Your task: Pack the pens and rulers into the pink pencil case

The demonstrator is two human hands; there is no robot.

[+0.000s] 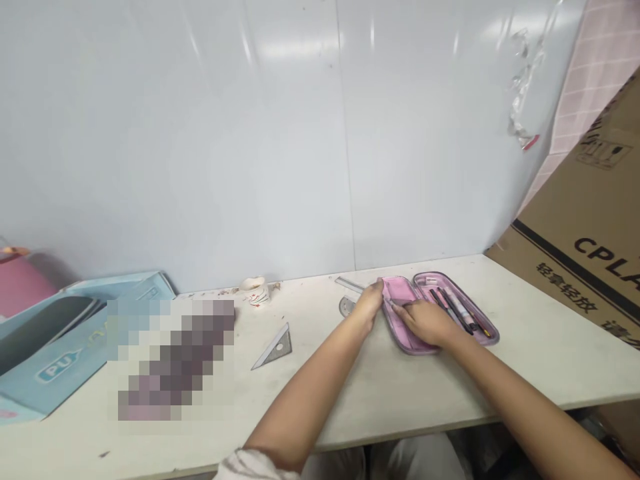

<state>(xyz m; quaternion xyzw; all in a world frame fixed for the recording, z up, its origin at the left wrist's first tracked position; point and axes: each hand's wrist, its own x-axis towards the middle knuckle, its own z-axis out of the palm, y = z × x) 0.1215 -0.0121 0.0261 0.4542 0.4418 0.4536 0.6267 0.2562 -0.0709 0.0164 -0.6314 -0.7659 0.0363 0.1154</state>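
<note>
Judging this open pencil case (416, 343): light and soft, would you say?

Looks it: padded pink fabric, lying on the worktop (350, 400). Its firmer rim seems the best hold.

And the hands?

The left hand (370, 303) has bunched fingers at the rim; the right hand (425, 323) lies across the lining. Any pinch, I can't tell.

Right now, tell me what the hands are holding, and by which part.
Cannot be told: the left hand and right hand overlap the open pink pencil case, hiding any grip.
</note>
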